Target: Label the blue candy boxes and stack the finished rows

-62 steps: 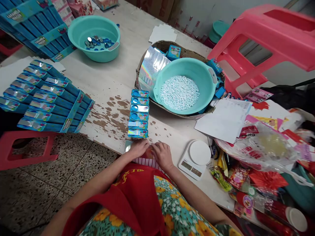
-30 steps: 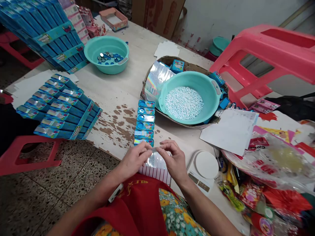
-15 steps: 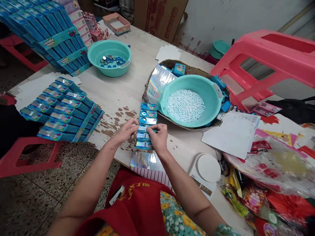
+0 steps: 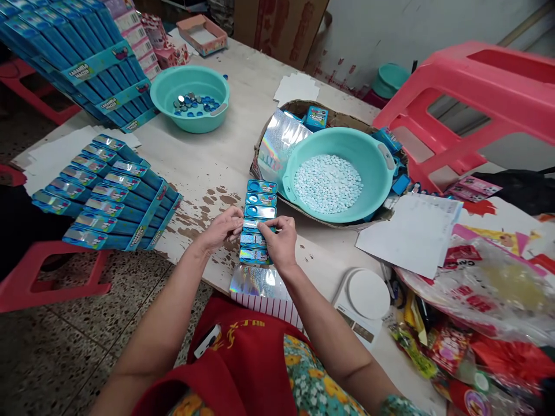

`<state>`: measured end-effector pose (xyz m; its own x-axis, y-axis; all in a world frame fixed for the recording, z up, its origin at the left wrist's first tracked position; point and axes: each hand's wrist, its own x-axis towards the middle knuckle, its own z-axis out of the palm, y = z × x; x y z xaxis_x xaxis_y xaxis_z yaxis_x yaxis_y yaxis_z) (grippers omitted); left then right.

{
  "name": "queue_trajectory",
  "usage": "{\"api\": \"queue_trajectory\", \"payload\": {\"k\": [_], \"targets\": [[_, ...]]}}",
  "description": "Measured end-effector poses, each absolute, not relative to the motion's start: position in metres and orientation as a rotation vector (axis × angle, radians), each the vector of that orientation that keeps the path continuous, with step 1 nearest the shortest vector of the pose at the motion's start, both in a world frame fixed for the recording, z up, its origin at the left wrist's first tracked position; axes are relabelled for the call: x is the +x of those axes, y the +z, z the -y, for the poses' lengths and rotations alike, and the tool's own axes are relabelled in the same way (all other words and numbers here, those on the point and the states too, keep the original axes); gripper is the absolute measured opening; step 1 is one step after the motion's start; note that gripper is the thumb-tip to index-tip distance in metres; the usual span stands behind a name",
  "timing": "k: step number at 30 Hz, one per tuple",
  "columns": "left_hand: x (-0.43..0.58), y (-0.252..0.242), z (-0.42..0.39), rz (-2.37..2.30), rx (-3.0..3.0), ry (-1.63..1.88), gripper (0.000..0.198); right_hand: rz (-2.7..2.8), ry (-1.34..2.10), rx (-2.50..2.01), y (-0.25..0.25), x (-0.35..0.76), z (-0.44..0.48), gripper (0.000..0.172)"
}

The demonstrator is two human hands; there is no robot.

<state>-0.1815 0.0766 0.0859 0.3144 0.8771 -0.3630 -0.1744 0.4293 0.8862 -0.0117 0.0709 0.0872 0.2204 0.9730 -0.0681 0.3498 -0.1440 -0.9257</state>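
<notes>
A row of small blue candy boxes (image 4: 259,202) lies on the worn white table (image 4: 208,162) in front of me. My left hand (image 4: 223,228) and my right hand (image 4: 280,241) pinch the two ends of a shiny holographic strip laid across one box in the middle of the row. A sheet of holographic stickers (image 4: 258,283) rests at the table's near edge, below my hands. Just beyond the row stands a teal basin of white tablets (image 4: 328,182).
Stacked blue display packs (image 4: 108,193) lie at the left. A second teal basin (image 4: 191,98) holds blue and silver pieces. A white scale (image 4: 362,297), papers (image 4: 411,228), candy bags (image 4: 477,289) and a pink stool (image 4: 468,92) crowd the right.
My hands lifted a shiny strip from the sheet at the near edge and carried it forward onto the row of boxes. They now hold it there, hardly moving.
</notes>
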Motion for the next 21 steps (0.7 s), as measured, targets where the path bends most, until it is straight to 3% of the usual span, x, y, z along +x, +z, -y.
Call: {"api": "queue_trajectory", "payload": {"k": [3, 5, 11, 15, 18, 21], "targets": [[-0.176, 0.073, -0.074, -1.049, 0.766, 0.843, 0.028, 1.168, 0.957, -1.702, 0.083, -0.014, -0.072, 0.042], [-0.174, 0.059, -0.072, -1.093, 0.703, 0.826, 0.033, 1.147, 1.008, -1.703, 0.081, -0.015, -0.074, 0.046], [-0.186, 0.011, -0.052, -1.525, 0.664, 0.842, 0.040, 1.297, 1.148, -1.434, 0.065, 0.022, -0.064, 0.031], [-0.186, -0.002, 0.001, -1.919, 1.088, 0.629, 0.030, 1.925, 1.095, -1.636, 0.027, 0.074, -0.019, 0.035], [-0.156, -0.001, 0.039, -1.748, 1.590, 0.261, 0.023, 2.403, 1.069, -1.831, -0.004, 0.093, 0.016, 0.031], [-0.117, -0.004, 0.051, -1.458, 1.959, 0.168, 0.028, 2.396, 1.195, -1.824, -0.021, 0.094, 0.035, 0.014]]}}
